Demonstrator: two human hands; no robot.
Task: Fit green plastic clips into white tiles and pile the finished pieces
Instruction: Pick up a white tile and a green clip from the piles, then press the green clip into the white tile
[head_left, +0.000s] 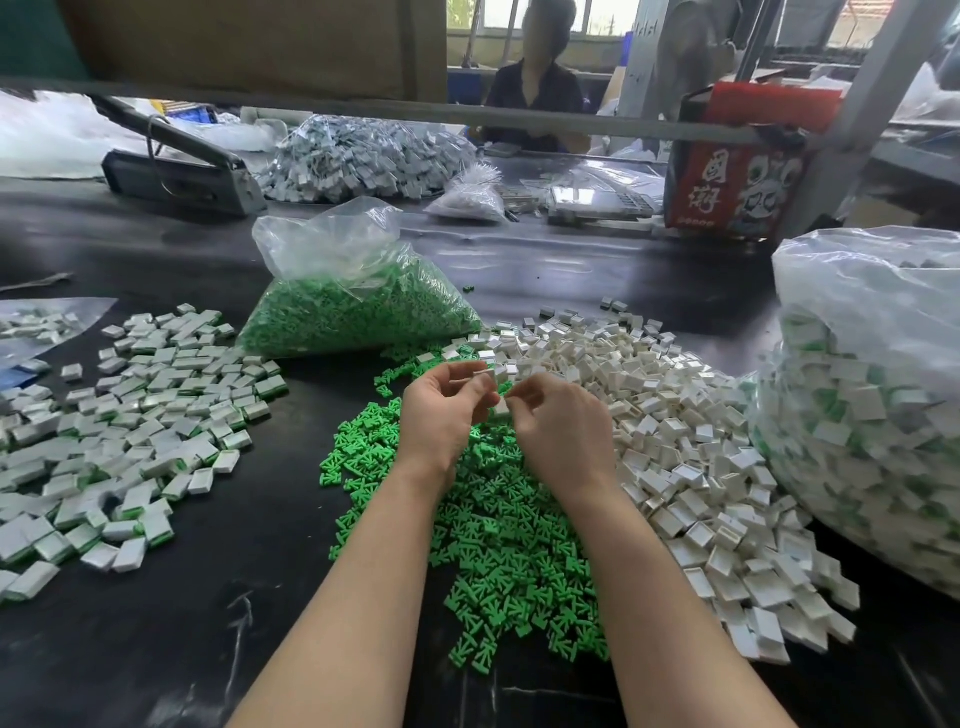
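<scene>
While both forearms reach up from the bottom edge toward the middle of the frame, the left hand (441, 410) and the right hand (558, 421) meet above a heap of loose green clips (488, 525) on the black table (218, 623). The left hand's fingers are curled, with a white tile (480, 375) pinched at their tips. The right hand's fingers are curled too, pinching a small white piece (503, 407) that sits between the two hands; whether a clip is in it cannot be told.

To the right of the hands lies a broad spread of empty white tiles (675, 441), touching the green heap along its right edge. At the left of the frame lies the pile of finished pieces (130, 415), white tiles with green showing at their edges. Just above the hands, at centre, an open clear bag of green clips (358, 306) slumps on the table. At the right edge stands a large clear bag of finished pieces (862, 415).

In the upper right, a red carton (737, 182) bears large white Chinese characters, apparently 国潮, beside a drawn black-and-white figure. Upper centre, a mound of grey-white pieces (358, 161) rests on clear plastic, with a grey metal tool (182, 166) to its left. Beyond the table, at top centre, a person in a dark top (535, 98) sits facing this way.
</scene>
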